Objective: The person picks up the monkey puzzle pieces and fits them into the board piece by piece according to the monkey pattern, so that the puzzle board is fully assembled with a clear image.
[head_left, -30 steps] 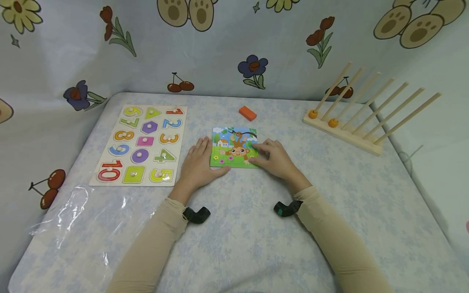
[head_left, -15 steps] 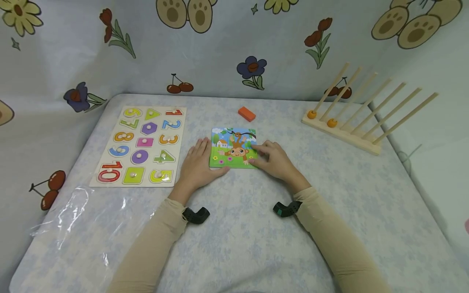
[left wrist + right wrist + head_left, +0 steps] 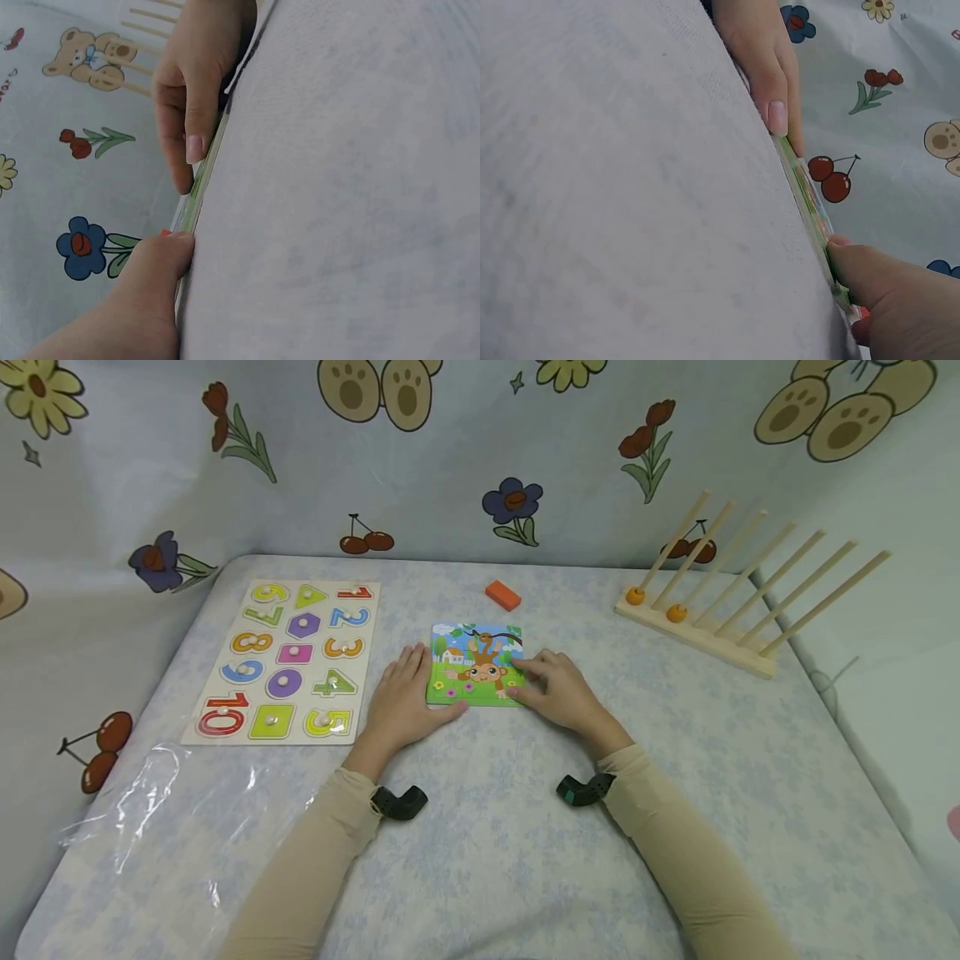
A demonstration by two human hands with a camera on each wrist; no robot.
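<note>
A small square jigsaw puzzle (image 3: 477, 652) showing a hanging monkey lies on the cloth-covered table between both hands. My left hand (image 3: 403, 697) rests flat along its left side, the thumb reaching to the lower edge. At the right side, my right hand (image 3: 558, 692) touches the puzzle with thumb and index fingertips, set a little apart on its right part; its other fingers are bent. From low down in the left wrist view, the puzzle (image 3: 196, 187) appears as a thin green edge. The right wrist view shows the right thumb (image 3: 862, 270) on top of the puzzle.
A number-and-shape peg board (image 3: 288, 662) lies left of the left hand. An orange block (image 3: 503, 595) sits behind the puzzle. At the back right stands a wooden rack of upright pegs (image 3: 693, 635) with two orange beads. Clear plastic film (image 3: 146, 793) covers the left front.
Both hands keep their places at the puzzle. The whole head view has drifted slightly down and left; nothing on the table has visibly moved.
</note>
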